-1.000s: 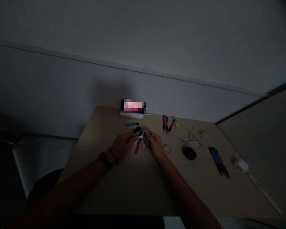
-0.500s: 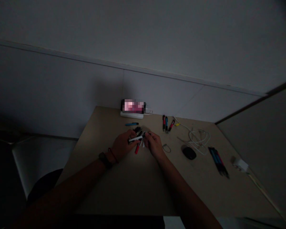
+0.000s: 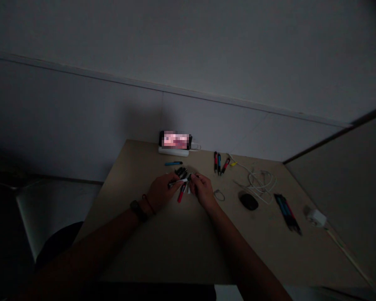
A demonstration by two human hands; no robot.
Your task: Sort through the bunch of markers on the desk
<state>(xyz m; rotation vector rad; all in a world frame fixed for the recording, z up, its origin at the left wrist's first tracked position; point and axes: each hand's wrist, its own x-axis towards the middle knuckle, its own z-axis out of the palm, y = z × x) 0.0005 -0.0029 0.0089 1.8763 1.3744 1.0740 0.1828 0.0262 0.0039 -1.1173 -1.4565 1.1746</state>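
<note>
The room is dim. My left hand [image 3: 161,191] and my right hand [image 3: 202,189] meet over a small heap of markers [image 3: 181,172] in the middle of the beige table [image 3: 163,242]. Between them they pinch a white-barrelled marker [image 3: 179,181], the left fingers on its body, the right fingers closed at its right end. A red marker [image 3: 181,194] lies on the table just under the hands. A dark watch and a red cord sit on my left wrist.
A blue pen [image 3: 173,163] lies behind the heap. Three markers [image 3: 219,163] lie to the right, beside white cables [image 3: 260,180], a black mouse [image 3: 248,201], a small ring [image 3: 218,194], a marker bundle [image 3: 288,212] and a white charger [image 3: 316,217]. A lit phone [image 3: 175,140] stands by the wall.
A white marker has come up out of the heap and now sits between both hands; it has tilted slightly since half a second ago. The arms have hardly moved.
</note>
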